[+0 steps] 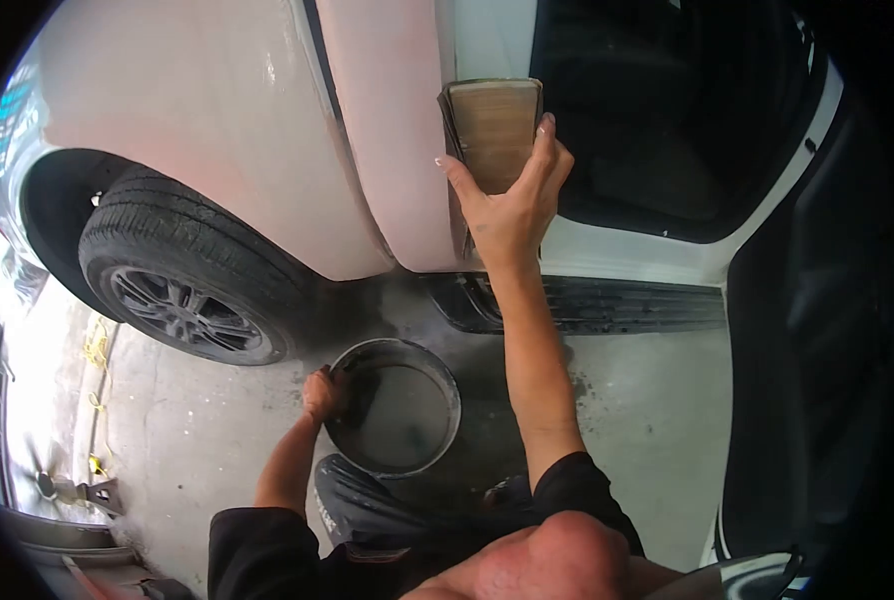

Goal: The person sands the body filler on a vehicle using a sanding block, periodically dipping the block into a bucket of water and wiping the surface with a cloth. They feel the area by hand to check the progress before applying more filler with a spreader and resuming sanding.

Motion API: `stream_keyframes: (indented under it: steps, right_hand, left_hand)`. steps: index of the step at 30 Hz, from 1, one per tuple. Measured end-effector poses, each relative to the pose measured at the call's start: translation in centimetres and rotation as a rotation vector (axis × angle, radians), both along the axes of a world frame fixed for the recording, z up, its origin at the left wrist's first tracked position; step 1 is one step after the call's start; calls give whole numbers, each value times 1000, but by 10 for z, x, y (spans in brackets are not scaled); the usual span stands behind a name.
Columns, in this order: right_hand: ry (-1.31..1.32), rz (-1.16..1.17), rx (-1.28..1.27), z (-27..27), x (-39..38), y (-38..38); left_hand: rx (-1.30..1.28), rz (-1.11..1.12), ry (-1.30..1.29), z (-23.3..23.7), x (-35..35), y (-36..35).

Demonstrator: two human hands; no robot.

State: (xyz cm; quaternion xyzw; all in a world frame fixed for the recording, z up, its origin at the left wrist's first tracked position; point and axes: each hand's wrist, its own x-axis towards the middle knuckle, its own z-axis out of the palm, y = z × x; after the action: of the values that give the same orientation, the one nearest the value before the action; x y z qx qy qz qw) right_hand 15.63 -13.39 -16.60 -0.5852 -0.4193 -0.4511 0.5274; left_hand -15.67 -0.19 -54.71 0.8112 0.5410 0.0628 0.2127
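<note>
My right hand (512,205) grips a wood-coloured sanding block (497,125) with dark sandpaper folded up its sides. The block is against the pale pinkish body panel (392,150) at the door opening of a white car. Thumb and fingers clasp it from both sides; its underside is hidden. Down on the left, my left hand (319,393) is closed at the rim of a round dark bucket (455,400), its fingertips partly hidden there. Cloudy grey water (397,415) stands in the bucket, which sits on the concrete floor.
A front wheel (187,265) is left of the bucket. An open car door (797,390) stands at the right, with a black ribbed side step (627,305) below the door opening. A fan (47,485) and a yellow cord (97,400) are at the far left.
</note>
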Motion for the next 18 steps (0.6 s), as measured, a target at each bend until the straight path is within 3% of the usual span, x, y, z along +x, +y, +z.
stream_keyframes:
  steps: [4,11,18]
  right_hand:
    - [190,7,-134,15,-27,-11]
    - [-118,-50,46,4,-8,8]
    - [-147,-42,130,90,-13,23]
  left_hand:
    - [-25,5,-14,16,0,-5]
    - [-39,12,-28,20,1,-5]
    - [-52,26,-55,24,2,-10]
